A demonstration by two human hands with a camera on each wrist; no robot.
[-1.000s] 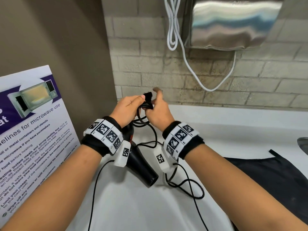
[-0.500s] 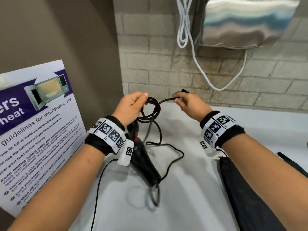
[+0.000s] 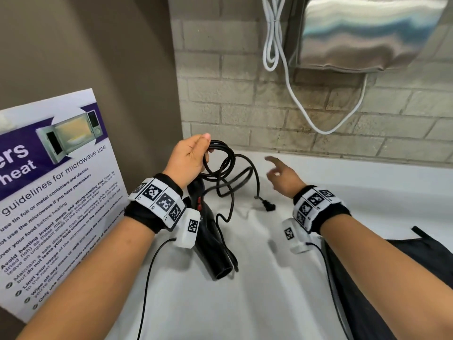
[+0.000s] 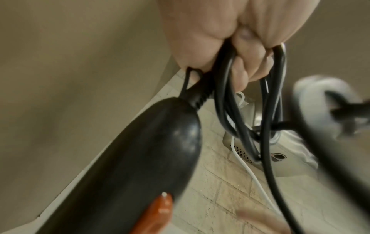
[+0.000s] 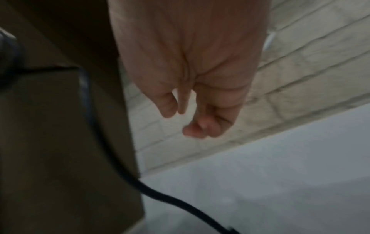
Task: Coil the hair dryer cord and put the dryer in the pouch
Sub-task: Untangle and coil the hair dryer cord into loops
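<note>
A black hair dryer (image 3: 213,244) with a red switch hangs nozzle-down over the white counter (image 3: 245,303). My left hand (image 3: 193,158) grips several loops of its black cord (image 3: 220,160) above the dryer's handle; in the left wrist view my fingers (image 4: 246,63) curl round the cord (image 4: 226,98) just above the dryer (image 4: 140,150). The loose cord end with the plug (image 3: 268,206) dangles to the right. My right hand (image 3: 282,174) hovers beside it, fingers loose and holding nothing (image 5: 192,110). The black pouch (image 3: 397,278) lies flat on the counter at the right.
A microwave guidelines poster (image 3: 49,192) leans against the brown wall on the left. A steel hand dryer (image 3: 362,33) with a white cable (image 3: 294,94) hangs on the brick wall behind. Thin black wrist-camera wires (image 3: 147,278) trail across the counter.
My right hand has let go of the cord end, and the plug has dropped to hang free. The right hand has drawn back to the right; the left hand still holds the loops.
</note>
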